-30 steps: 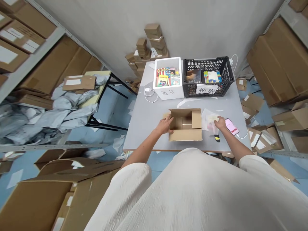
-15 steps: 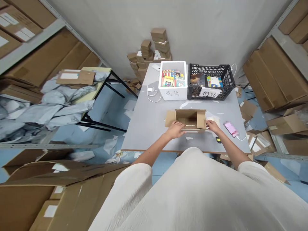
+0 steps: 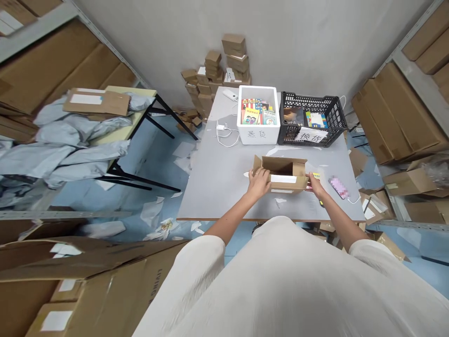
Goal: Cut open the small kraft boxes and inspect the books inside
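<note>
An open cardboard box [image 3: 288, 179] stands on the grey table, its front flap with a white label tilted up toward me. My left hand [image 3: 258, 181] is closed on the box's left end, fingers over the edge. At the right end, my right hand [image 3: 316, 184] is closed on the box's side edge. A small yellow and red item [image 3: 316, 175], perhaps a book, shows just behind my right fingers; I cannot tell whether they touch it. The box's inside is mostly in shadow.
Behind the box stand a white foam box [image 3: 258, 135] with books and a black plastic crate [image 3: 288, 135], also with books. A phone [image 3: 338, 187] on a cable lies at right. Grey parcels [image 3: 52, 157] cover a side table at left. Cartons [image 3: 396, 112] fill the right shelf.
The box's front flap has come up, showing its white label. The left flap now stands more upright under my left hand. Yellow and red have come into sight by my right hand.
</note>
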A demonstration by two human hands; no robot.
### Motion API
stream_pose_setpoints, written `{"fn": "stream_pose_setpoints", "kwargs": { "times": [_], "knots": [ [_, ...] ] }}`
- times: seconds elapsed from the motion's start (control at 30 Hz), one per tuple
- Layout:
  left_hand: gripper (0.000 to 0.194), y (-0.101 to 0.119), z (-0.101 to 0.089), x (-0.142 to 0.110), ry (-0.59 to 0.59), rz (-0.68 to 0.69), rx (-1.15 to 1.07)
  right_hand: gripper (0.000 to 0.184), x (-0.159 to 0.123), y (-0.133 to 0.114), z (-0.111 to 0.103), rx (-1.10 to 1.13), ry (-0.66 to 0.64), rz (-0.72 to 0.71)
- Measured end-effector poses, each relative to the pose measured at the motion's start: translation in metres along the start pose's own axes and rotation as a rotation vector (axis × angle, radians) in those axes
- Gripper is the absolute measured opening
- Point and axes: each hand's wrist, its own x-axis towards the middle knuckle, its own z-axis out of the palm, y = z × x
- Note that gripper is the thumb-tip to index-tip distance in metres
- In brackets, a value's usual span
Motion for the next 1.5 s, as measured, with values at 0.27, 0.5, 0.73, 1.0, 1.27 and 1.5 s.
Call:
{"fn": "stream_pose_setpoints", "kwargs": {
  "times": [0.27, 0.5, 0.73, 1.0, 1.27, 1.5],
  "knots": [
    [0.037, 0.009, 0.003, 0.007, 0.012, 0.177, 0.114, 0.068, -0.016, 0.007, 0.012, 0.055, 0.014, -0.110],
    [0.036, 0.031, 0.004, 0.021, -0.095, 0.268, 0.108, 0.081, -0.019, 0.021, 0.018, -0.017, 0.027, -0.233],
    [0.036, 0.023, -0.015, 0.024, -0.034, 0.301, 0.128, 0.100, -0.007, 0.018, 0.024, 0.007, 0.105, -0.311],
    [0.036, -0.037, -0.039, 0.016, 0.019, 0.092, 0.152, 0.096, 0.035, -0.019, 0.102, -0.024, 0.040, -0.372],
    [0.052, -0.112, -0.061, -0.001, 0.073, -0.117, 0.216, 0.085, 0.071, -0.071, 0.208, -0.068, 0.006, -0.461],
    [0.074, -0.121, -0.046, -0.021, 0.132, -0.183, 0.134, 0.079, 0.085, -0.074, 0.242, -0.145, -0.167, -0.460]
  ]
}}
